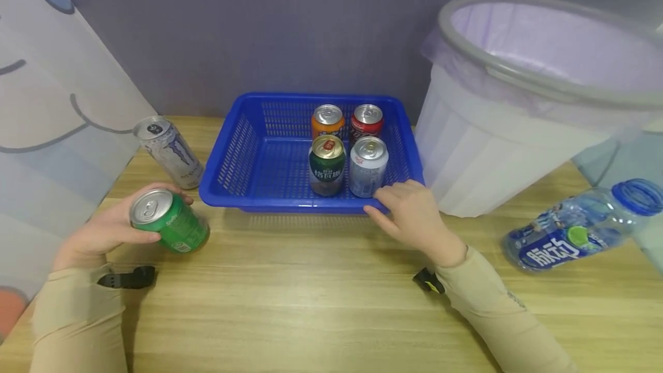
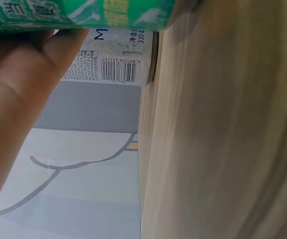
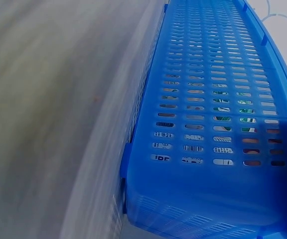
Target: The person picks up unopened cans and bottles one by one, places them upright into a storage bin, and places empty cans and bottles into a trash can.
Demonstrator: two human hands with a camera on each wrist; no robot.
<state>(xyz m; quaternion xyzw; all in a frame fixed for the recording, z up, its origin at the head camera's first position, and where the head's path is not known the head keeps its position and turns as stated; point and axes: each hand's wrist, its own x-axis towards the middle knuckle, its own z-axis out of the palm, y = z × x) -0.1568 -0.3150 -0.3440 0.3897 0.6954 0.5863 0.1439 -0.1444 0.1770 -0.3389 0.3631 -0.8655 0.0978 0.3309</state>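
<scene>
My left hand (image 1: pixel 111 223) grips a green soda can (image 1: pixel 178 226) around its side at the left of the table, its silver top tilted toward the left. In the left wrist view the green can (image 2: pixel 118 12) crosses the top edge, close over the wood. My right hand (image 1: pixel 414 212) holds the front right rim of a blue plastic basket (image 1: pixel 311 205), thumb outside and fingers over the edge. Inside, at the right half, stand an orange can (image 1: pixel 328 125), a red can (image 1: pixel 366 125), a dark green can (image 1: pixel 327 168) and a white can (image 1: pixel 368 168).
A tall white-grey can (image 1: pixel 173 154) stands left of the basket, just behind my left hand. A white trash bin (image 1: pixel 466 131) with a purple liner is right of the basket. A clear plastic bottle (image 1: pixel 595 226) with blue rim lies at the far right. A wall rises behind.
</scene>
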